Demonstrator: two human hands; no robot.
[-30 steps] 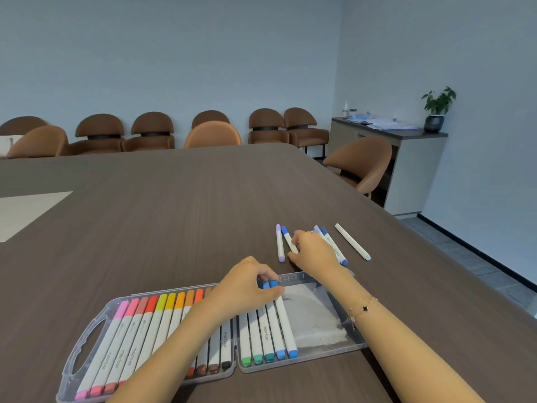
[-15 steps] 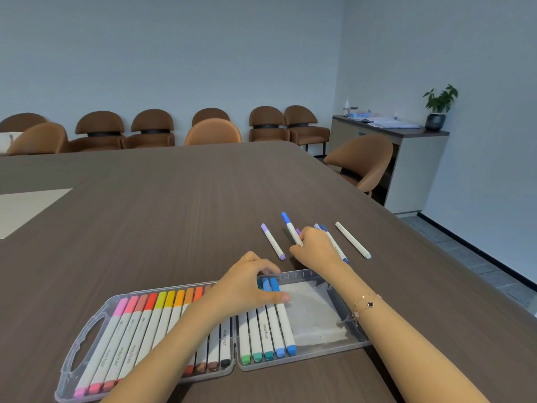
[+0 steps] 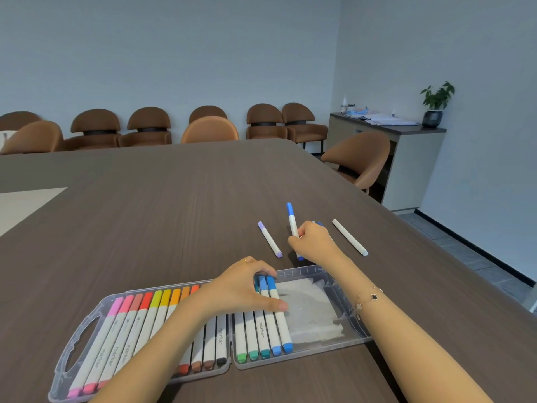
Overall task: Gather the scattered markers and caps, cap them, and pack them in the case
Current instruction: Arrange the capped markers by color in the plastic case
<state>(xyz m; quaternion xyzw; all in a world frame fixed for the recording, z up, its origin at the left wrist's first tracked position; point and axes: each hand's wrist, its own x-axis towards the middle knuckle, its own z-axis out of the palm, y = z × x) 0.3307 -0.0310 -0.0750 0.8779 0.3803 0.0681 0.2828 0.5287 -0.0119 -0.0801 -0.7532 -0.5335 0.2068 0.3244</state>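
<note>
A clear plastic marker case (image 3: 353,330) lies open in front of me, its left half full of capped markers and its right half holding several green-to-blue ones. My left hand (image 3: 241,289) rests flat on those markers, pressing the row, thumb against the rightmost blue one (image 3: 280,321). Just beyond the case, my right hand (image 3: 312,242) grips a blue-capped marker (image 3: 291,218), tilted up off the table. A purple marker (image 3: 269,239) lies to its left, a white marker (image 3: 348,237) to its right. Another blue marker (image 3: 319,223) peeks out behind my right hand.
The dark wooden table (image 3: 174,199) stretches far ahead, with a pale mat (image 3: 23,207) at the left. Brown chairs (image 3: 209,129) line the far edge and one (image 3: 359,158) stands at the right side. A cabinet (image 3: 406,158) with a plant is at the right wall.
My right hand has lifted the blue-capped marker so it tilts up more steeply. The purple marker was nudged aside to the left. My left hand has spread flatter over the blue markers in the case.
</note>
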